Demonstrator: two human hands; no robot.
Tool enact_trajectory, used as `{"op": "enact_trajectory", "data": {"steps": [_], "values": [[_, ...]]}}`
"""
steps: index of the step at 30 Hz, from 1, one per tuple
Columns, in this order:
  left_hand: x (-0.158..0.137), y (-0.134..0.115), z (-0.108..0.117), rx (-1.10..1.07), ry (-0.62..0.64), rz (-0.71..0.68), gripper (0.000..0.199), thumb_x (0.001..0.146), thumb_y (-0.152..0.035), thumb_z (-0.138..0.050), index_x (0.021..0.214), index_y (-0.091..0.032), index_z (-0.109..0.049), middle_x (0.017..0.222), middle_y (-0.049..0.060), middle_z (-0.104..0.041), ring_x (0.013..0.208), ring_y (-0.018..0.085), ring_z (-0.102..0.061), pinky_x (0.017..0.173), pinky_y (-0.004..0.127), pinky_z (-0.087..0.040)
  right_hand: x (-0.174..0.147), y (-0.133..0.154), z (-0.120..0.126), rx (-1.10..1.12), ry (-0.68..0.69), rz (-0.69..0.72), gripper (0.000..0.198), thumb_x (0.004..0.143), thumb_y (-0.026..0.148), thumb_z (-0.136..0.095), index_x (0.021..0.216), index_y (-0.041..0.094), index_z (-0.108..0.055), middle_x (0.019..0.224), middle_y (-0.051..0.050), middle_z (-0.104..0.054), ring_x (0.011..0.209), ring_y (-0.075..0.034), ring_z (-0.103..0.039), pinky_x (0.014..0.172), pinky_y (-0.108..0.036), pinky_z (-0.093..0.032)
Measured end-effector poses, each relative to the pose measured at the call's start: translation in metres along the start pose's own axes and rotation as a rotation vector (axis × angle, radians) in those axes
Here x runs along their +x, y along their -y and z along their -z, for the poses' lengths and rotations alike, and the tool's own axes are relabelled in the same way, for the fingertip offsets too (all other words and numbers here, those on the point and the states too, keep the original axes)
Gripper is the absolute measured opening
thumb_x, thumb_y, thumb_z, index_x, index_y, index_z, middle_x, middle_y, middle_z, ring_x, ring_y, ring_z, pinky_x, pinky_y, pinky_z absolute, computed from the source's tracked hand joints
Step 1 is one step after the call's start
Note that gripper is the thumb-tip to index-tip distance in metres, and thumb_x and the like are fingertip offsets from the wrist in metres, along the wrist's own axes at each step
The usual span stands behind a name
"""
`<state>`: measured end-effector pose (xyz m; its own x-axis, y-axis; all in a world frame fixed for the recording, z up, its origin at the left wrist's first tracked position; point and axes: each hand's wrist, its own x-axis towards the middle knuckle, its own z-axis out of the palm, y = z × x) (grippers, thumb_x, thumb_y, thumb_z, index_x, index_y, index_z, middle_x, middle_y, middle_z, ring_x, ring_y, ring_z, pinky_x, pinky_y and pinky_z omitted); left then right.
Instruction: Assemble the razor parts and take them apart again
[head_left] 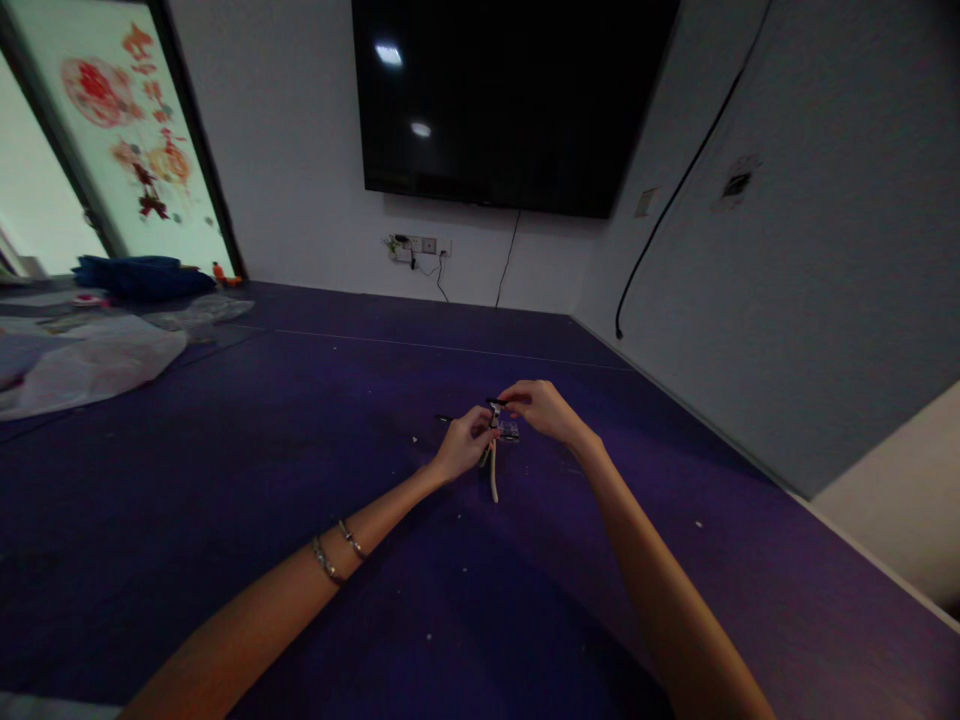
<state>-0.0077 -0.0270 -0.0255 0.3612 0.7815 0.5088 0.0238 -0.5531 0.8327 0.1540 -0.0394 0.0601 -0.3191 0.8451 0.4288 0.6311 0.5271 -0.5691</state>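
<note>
Purple floor (300, 480) filled the middle and bottom of the frame. Gray wall (825, 250) took the right side; black flat-screen TV (510, 110) was mounted top center. Glass door (142, 110) with red decorations, upper left. Clear plastic sheeting (112, 360) lay at the left edge, dark blue cloth bundle (142, 277) just behind it. Black cable (682, 180) ran down the wall at upper right.

Both hands met slightly right of and below frame center. Right hand (544, 408): fingers nearly closed, fingertips pinching the top of a small black-and-white part (495, 408). Left hand (463, 447): thumb and fingers closed around the lower portion of the same part. Too small to identify it further. Wall sockets (429, 245) sat below the TV. Cream strip (494, 478) hung below the left fingertips; small clear piece (511, 432) showed just right of them. Two bracelets (328, 562) on the left forearm.
</note>
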Motion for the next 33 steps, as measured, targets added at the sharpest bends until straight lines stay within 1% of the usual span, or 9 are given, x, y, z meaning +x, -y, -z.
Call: {"op": "enact_trajectory", "data": {"steps": [9, 14, 20, 24, 26, 28, 29, 31, 33], "values": [[-0.001, -0.004, -0.003, -0.047, -0.032, 0.036, 0.012, 0.075, -0.020, -0.059, 0.085, -0.017, -0.052, 0.072, -0.001, -0.058, 0.068, 0.012, -0.057, 0.063, 0.024, -0.045, 0.000, -0.002, -0.002, 0.037, 0.010, -0.015, 0.023, 0.068, 0.005, -0.054, 0.080, 0.016, -0.070, 0.077, -0.004, -0.068, 0.065, -0.013, -0.061, 0.061, -0.022, -0.048], [-0.001, -0.004, -0.004, -0.085, -0.060, 0.040, 0.014, 0.073, -0.021, -0.061, 0.083, -0.016, -0.053, 0.070, -0.002, -0.058, 0.065, 0.012, -0.057, 0.062, 0.023, -0.044, 0.000, -0.004, -0.004, 0.045, 0.023, -0.003, 0.024, 0.069, 0.005, -0.053, 0.081, 0.016, -0.070, 0.080, -0.004, -0.069, 0.067, -0.013, -0.061, 0.061, -0.022, -0.049], [0.002, -0.011, -0.002, -0.226, -0.071, 0.173, 0.024, 0.066, -0.026, -0.069, 0.077, -0.016, -0.049, 0.062, -0.003, -0.060, 0.058, 0.012, -0.059, 0.056, 0.022, -0.043, -0.002, 0.003, -0.002, 0.139, -0.008, -0.050, 0.023, 0.072, 0.007, -0.050, 0.084, 0.015, -0.069, 0.081, -0.004, -0.068, 0.060, -0.010, -0.060, 0.057, -0.021, -0.050], [0.006, -0.019, 0.002, -0.252, -0.096, 0.206, 0.024, 0.064, -0.027, -0.071, 0.075, -0.015, -0.052, 0.062, -0.001, -0.061, 0.057, 0.012, -0.060, 0.054, 0.022, -0.043, -0.003, 0.007, 0.003, 0.231, -0.035, -0.044, 0.020, 0.073, 0.015, -0.056, 0.088, 0.016, -0.068, 0.089, -0.006, -0.067, 0.069, -0.013, -0.062, 0.061, -0.023, -0.052], [0.008, -0.021, 0.005, -0.232, -0.131, 0.197, 0.020, 0.065, -0.026, -0.070, 0.075, -0.015, -0.055, 0.064, 0.000, -0.063, 0.060, 0.013, -0.060, 0.056, 0.023, -0.043, -0.003, 0.005, 0.004, 0.285, -0.061, -0.055, 0.024, 0.072, 0.020, -0.059, 0.095, 0.017, -0.067, 0.098, -0.007, -0.066, 0.075, -0.013, -0.062, 0.062, -0.023, -0.053], [0.012, -0.023, 0.009, -0.219, -0.176, 0.181, 0.016, 0.067, -0.024, -0.068, 0.076, -0.014, -0.059, 0.069, 0.002, -0.065, 0.065, 0.014, -0.061, 0.061, 0.024, -0.044, -0.001, 0.002, 0.005, 0.341, -0.103, -0.108, 0.029, 0.073, 0.024, -0.060, 0.101, 0.018, -0.065, 0.100, -0.007, -0.065, 0.075, -0.013, -0.062, 0.061, -0.023, -0.053], [0.014, -0.024, 0.011, -0.215, -0.195, 0.172, 0.015, 0.068, -0.024, -0.067, 0.077, -0.014, -0.061, 0.072, 0.002, -0.066, 0.068, 0.014, -0.061, 0.064, 0.025, -0.044, -0.001, 0.000, 0.005, 0.355, -0.128, -0.152, 0.029, 0.074, 0.025, -0.059, 0.101, 0.017, -0.065, 0.097, -0.008, -0.065, 0.072, -0.012, -0.062, 0.059, -0.022, -0.053], [0.018, -0.028, 0.015, -0.218, -0.214, 0.165, 0.014, 0.069, -0.023, -0.066, 0.080, -0.014, -0.064, 0.080, 0.004, -0.067, 0.075, 0.015, -0.061, 0.069, 0.026, -0.045, 0.000, -0.004, 0.004, 0.340, -0.153, -0.250, 0.023, 0.077, 0.025, -0.056, 0.095, 0.014, -0.066, 0.086, -0.007, -0.066, 0.063, -0.010, -0.060, 0.053, -0.020, -0.051], [0.021, -0.032, 0.020, -0.261, -0.220, 0.186, 0.016, 0.070, -0.023, -0.065, 0.084, -0.014, -0.067, 0.086, 0.005, -0.068, 0.079, 0.015, -0.060, 0.072, 0.027, -0.044, -0.001, -0.005, 0.002, 0.314, -0.090, -0.330, 0.019, 0.078, 0.024, -0.055, 0.087, 0.013, -0.068, 0.077, -0.006, -0.066, 0.055, -0.008, -0.056, 0.046, -0.017, -0.047]]}}
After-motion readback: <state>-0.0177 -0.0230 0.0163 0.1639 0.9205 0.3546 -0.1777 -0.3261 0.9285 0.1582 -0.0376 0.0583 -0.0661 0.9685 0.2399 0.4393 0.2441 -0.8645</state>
